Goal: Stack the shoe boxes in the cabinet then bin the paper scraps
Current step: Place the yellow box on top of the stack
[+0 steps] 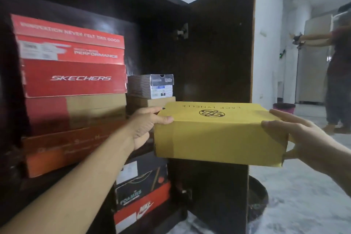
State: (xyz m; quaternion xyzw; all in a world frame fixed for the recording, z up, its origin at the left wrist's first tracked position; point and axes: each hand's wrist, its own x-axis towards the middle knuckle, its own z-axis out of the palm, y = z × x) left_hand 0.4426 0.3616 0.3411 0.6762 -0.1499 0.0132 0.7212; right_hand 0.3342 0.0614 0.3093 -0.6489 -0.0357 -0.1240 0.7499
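I hold a yellow shoe box [218, 135] with a black logo on its lid in front of the dark open cabinet [161, 30]. My left hand [146, 125] grips its left end, thumb on the lid. My right hand [302, 137] grips its right end, thumb on top and fingers round the side. Inside the cabinet on the left stands a stack of red Skechers boxes [74, 66] over brown and orange boxes [62, 148]. Right of it a grey box [152, 86] sits on a brown box [150, 101]. Below are a black box [140, 180] and a red Nike box [140, 213].
The cabinet door [222, 53] stands open, behind and under the yellow box. A dark round object [258, 195] lies on the pale floor behind the door. A pink bin [284, 108] stands far right, near another person [338, 81] by a refrigerator.
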